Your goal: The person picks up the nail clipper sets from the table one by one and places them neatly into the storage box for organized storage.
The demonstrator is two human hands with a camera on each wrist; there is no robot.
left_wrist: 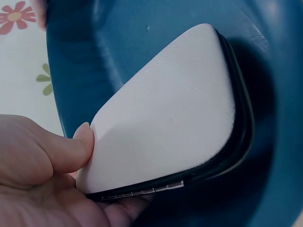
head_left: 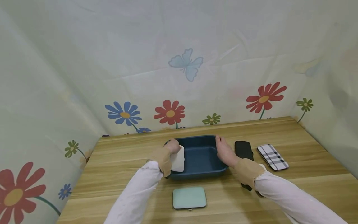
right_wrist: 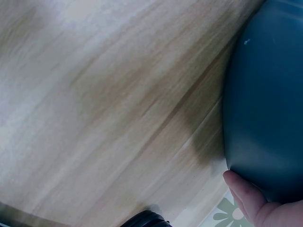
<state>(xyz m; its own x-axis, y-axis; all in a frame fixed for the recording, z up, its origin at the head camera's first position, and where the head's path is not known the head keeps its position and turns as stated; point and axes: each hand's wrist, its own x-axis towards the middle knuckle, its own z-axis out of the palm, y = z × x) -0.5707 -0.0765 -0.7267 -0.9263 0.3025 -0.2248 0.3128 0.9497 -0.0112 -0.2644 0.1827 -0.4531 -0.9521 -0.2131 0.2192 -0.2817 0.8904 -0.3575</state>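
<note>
My left hand (head_left: pixel 173 147) pinches a white hard hinged case (left_wrist: pixel 165 109) at one end, inside the left part of a dark blue basin (head_left: pixel 199 155). The left wrist view shows the thumb on the case's white face and fingers beneath its dark, metal-hinged edge. The case is tilted, and its far end lies over the basin's inside. My right hand (head_left: pixel 225 152) holds the basin's right rim. In the right wrist view, a finger of the right hand lies along the outer wall (right_wrist: pixel 265 109); the rest of its grip is partly out of frame.
A mint-green case (head_left: pixel 189 198) lies on the wooden table (head_left: pixel 123 165) before the basin. To the right are a black case (head_left: pixel 244 150) and a plaid case (head_left: pixel 272 157). More items are partly hidden under the right forearm. A flowered sheet (head_left: pixel 145 77) hangs behind.
</note>
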